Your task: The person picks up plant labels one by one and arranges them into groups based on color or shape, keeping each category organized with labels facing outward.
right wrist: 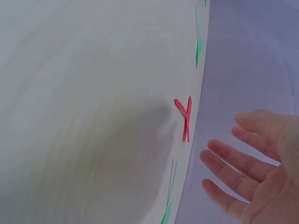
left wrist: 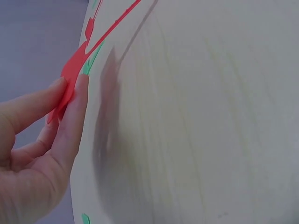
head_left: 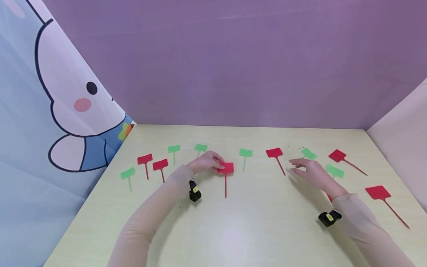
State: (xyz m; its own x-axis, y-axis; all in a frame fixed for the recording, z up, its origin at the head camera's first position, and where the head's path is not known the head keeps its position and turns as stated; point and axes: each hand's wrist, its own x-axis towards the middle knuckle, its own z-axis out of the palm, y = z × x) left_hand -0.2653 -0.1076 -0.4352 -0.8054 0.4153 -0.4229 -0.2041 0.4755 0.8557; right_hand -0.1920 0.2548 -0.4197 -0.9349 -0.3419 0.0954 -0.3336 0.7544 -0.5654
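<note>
My left hand (head_left: 207,162) pinches a red T-shaped plant label (head_left: 228,168) by its flat head between thumb and fingers, with the thin stem pointing down toward me. In the left wrist view, the label (left wrist: 74,70) is lifted off the tabletop, its shadow falling apart from it. My right hand (head_left: 313,173) hovers over the right side with loosely spread fingers and holds nothing. Just left of its fingertips lies a red label (head_left: 274,152); green labels (head_left: 308,154) (head_left: 335,171) lie behind and beside it. Beneath the right wrist another red label is mostly hidden.
On the left lie red labels (head_left: 145,159) (head_left: 160,164) and green labels (head_left: 128,173) (head_left: 174,148) (head_left: 201,147). A green label (head_left: 245,152) lies back centre. Two red labels (head_left: 337,155) (head_left: 378,192) are far right. A purple backdrop (head_left: 247,66) rises behind the pale table (head_left: 240,233).
</note>
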